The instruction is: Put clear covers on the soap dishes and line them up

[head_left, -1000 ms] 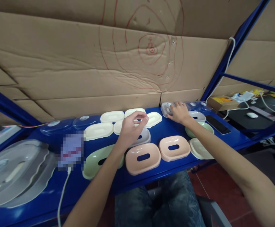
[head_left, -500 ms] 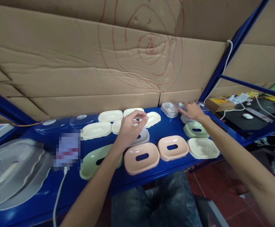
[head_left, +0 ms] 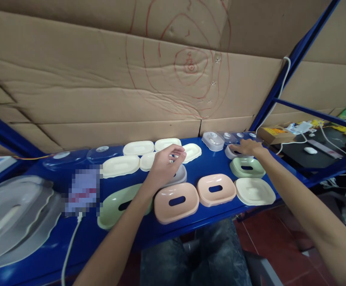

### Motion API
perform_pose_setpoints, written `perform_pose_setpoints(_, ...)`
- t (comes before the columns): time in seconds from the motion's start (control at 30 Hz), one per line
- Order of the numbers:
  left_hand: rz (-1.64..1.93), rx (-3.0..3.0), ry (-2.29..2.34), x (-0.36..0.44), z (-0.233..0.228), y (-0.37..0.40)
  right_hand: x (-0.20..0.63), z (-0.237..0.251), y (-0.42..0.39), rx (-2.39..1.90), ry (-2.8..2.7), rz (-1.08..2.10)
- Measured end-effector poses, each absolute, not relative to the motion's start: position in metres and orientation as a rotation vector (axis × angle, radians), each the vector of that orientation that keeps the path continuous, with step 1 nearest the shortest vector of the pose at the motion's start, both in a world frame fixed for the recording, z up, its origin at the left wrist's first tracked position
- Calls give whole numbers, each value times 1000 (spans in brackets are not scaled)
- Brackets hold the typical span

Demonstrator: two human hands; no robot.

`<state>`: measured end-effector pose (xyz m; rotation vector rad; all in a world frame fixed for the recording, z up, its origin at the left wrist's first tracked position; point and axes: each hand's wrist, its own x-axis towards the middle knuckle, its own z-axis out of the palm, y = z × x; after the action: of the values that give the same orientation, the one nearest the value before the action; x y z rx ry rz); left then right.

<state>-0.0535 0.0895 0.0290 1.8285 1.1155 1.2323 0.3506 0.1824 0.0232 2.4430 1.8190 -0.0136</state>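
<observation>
My right hand (head_left: 248, 147) reaches to the far right, fingers stretched out over a lavender-grey slotted dish (head_left: 231, 153); whether it grips the rim cannot be told. In front of that dish are a green slotted dish (head_left: 247, 167) and a cream oval dish (head_left: 254, 192). My left hand (head_left: 167, 163) hovers mid-table with loosely bent fingers and a gap by the thumb, holding nothing visible. It partly covers a grey dish (head_left: 180, 175) and a small cream tray (head_left: 147, 162). Nearer me lie two pink slotted dishes (head_left: 176, 203) (head_left: 216, 190) and a larger green one (head_left: 110, 210), partly behind my left forearm.
More cream trays (head_left: 139, 148) lie at the back. Clear lids (head_left: 213, 141) line the back right, others (head_left: 103, 153) the back left. Large translucent covers (head_left: 12, 214) are stacked at left. A blurred-out device (head_left: 83, 188) trails a white cable (head_left: 70, 246). A blue post (head_left: 298, 59) stands right.
My right hand has drawn slightly down and right, from over the clear lids to the lavender-grey dish, uncovering the lids. My left hand stays almost in place. The view has shifted slightly.
</observation>
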Motion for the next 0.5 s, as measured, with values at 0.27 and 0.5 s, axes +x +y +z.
perform_pose_setpoints(0.27, 1191, 1841, 1153, -51, 35, 84, 330, 25, 206, 2362, 1902, 163)
perform_pose_setpoints(0.5, 1176, 1857, 1155, -51, 34, 84, 336, 18, 233, 2398, 1890, 29)
